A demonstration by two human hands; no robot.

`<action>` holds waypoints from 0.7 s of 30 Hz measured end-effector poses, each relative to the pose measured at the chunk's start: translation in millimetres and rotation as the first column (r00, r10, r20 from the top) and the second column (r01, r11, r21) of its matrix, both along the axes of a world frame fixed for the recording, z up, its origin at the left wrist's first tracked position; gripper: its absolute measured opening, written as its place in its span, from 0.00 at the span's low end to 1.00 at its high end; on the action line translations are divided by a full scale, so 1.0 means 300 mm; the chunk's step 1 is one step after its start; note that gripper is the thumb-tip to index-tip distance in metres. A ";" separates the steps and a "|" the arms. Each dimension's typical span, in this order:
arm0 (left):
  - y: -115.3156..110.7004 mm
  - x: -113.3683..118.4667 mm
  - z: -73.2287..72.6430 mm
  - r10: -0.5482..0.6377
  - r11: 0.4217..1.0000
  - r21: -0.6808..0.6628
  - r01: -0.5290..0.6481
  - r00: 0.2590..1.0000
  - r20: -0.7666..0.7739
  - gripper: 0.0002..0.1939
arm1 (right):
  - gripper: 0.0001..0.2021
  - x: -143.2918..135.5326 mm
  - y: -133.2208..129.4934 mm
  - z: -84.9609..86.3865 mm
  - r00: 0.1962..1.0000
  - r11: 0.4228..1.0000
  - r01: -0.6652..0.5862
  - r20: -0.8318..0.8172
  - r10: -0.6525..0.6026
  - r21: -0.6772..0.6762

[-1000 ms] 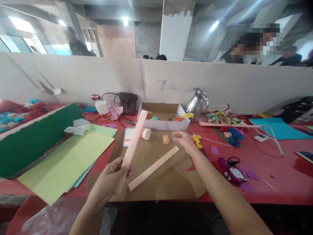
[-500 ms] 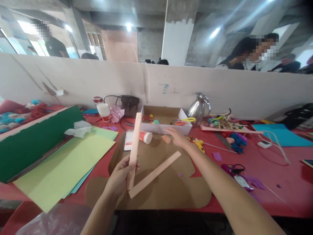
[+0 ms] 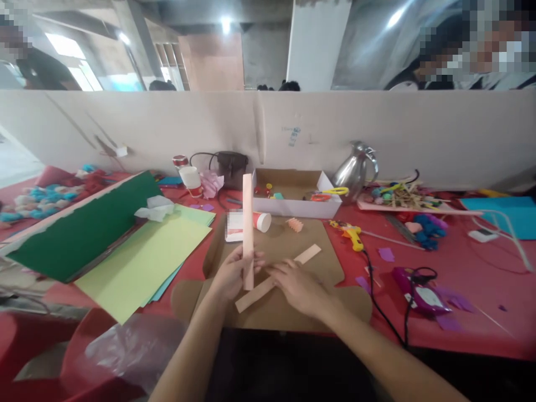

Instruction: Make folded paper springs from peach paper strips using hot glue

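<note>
My left hand (image 3: 234, 271) is closed around the lower part of a long peach paper strip (image 3: 248, 218) and holds it upright. A second peach strip (image 3: 253, 294) lies slantwise on the brown cardboard (image 3: 329, 268). Over the middle of that strip rests my right hand (image 3: 299, 287), palm down with its fingers stretched out; whether the fingertips press on it I cannot tell. Beyond the hands, a small pleated peach paper piece (image 3: 295, 224) sits on the cardboard. A paper cup (image 3: 263, 222) lies on its side behind the upright strip.
A yellow glue gun (image 3: 354, 235) with a black cord lies to the right, near a purple packet (image 3: 419, 293). At the back stand an open white box (image 3: 293, 207) and a steel jug (image 3: 352, 170). Coloured paper sheets (image 3: 146, 262) and a green panel (image 3: 92, 231) are at left.
My right hand has come back from near the pleated piece to the strip on the cardboard. The left hand still holds its strip, now more upright. The view has shifted.
</note>
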State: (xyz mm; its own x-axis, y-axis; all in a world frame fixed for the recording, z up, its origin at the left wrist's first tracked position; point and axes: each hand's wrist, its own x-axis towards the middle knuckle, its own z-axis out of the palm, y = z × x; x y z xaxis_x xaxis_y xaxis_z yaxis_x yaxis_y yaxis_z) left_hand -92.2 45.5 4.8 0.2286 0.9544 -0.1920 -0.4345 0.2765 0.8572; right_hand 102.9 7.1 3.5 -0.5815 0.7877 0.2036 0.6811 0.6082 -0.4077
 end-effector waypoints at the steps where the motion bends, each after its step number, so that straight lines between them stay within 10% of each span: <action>1: 0.004 -0.001 -0.010 0.002 1.000 -0.003 -0.002 1.000 -0.002 0.18 | 0.19 -0.001 0.025 -0.002 0.999 1.000 -0.021 0.041 0.020 0.018; 8: -0.003 -0.009 -0.055 -0.086 0.993 0.088 0.081 0.995 0.050 0.24 | 0.04 0.004 0.057 -0.019 0.990 0.999 -0.046 0.131 0.047 -0.012; 21: 0.018 0.006 -0.049 0.046 0.977 0.211 -0.040 0.999 -0.026 0.28 | 0.11 0.086 0.149 0.040 0.994 0.991 -0.074 0.075 0.082 -0.107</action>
